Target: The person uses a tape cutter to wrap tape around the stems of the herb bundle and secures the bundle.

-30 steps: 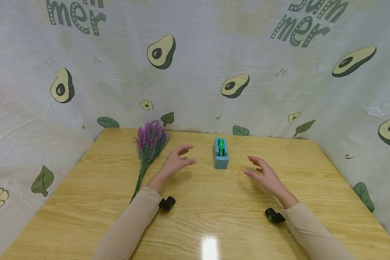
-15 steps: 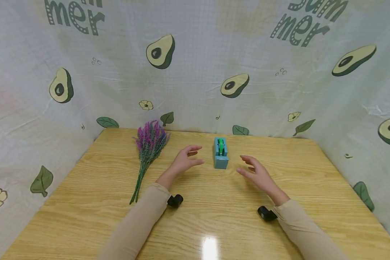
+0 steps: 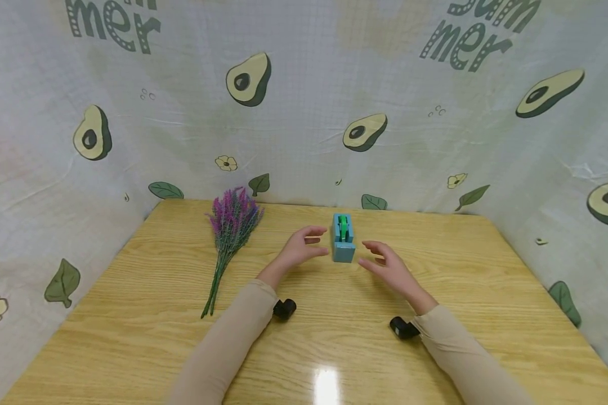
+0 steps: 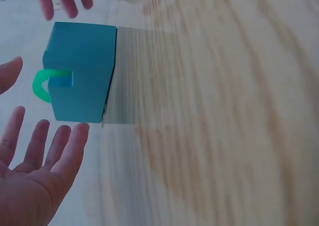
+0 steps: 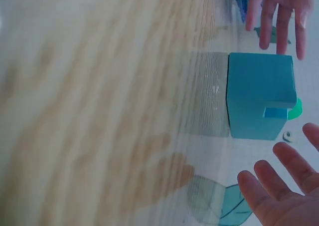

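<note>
A blue tape dispenser [image 3: 344, 252] with a green roll of tape [image 3: 343, 227] stands on the wooden table between the two hands. On its left side is the left hand [image 3: 302, 247], fingers spread and a small gap short of it. The right hand [image 3: 387, 266] hovers on its other side, thumb and fingers apart, also not touching. Both wrist views show the dispenser [image 4: 82, 71] with bare space around it; the right wrist view has the right hand's fingers [image 5: 269, 178] extended below the dispenser [image 5: 261, 94]. Neither hand holds anything.
A bunch of purple artificial flowers [image 3: 232, 222] lies on the table [image 3: 147, 281] to the left, stems pointing toward the front. Behind the table hangs a pale cloth [image 3: 304, 112] printed with avocados and leaves. Each wrist wears a black camera [image 3: 285, 309].
Both hands have moved inward toward the tape dispenser, the left one rightward and the right one leftward. The dispenser and the flowers have stayed in place.
</note>
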Motion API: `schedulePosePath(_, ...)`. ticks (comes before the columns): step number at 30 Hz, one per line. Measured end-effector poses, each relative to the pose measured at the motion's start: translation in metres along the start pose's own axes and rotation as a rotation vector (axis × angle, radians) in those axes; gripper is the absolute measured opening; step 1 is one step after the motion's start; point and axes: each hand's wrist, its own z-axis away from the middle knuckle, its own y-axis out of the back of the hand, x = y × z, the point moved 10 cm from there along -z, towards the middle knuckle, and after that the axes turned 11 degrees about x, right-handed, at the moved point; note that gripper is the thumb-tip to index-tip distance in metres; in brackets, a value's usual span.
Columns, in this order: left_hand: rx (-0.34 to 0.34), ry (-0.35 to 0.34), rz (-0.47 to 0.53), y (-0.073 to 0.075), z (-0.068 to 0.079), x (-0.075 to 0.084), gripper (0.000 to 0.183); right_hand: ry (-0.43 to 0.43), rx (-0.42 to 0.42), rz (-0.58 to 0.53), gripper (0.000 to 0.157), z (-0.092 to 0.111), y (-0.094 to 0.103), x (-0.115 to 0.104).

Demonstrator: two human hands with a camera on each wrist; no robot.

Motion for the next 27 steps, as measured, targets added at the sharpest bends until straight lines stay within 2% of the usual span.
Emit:
schedulePosePath(6,-0.021,0.020,-0.022,-0.013,-0.007,-0.003,0.054,-0.049,-0.016,-0.046,0.053,-0.002,-0.008,-0.004)
schedulePosePath(13,-0.034,0.053,0.006,-0.024,-0.014,-0.006,0.053,-0.087,-0.050,-0.078,0.049,0.001,-0.012,-0.032)
schedulePosePath(20,-0.035,0.065,0.017,-0.031,-0.021,-0.008,0.052,-0.065,-0.021,-0.049,0.051,-0.014,-0.021,0.001)
schedulePosePath(27,-0.056,0.096,0.049,-0.035,-0.021,-0.011,0.054,-0.129,-0.010,-0.038,0.046,-0.021,-0.025,0.006)
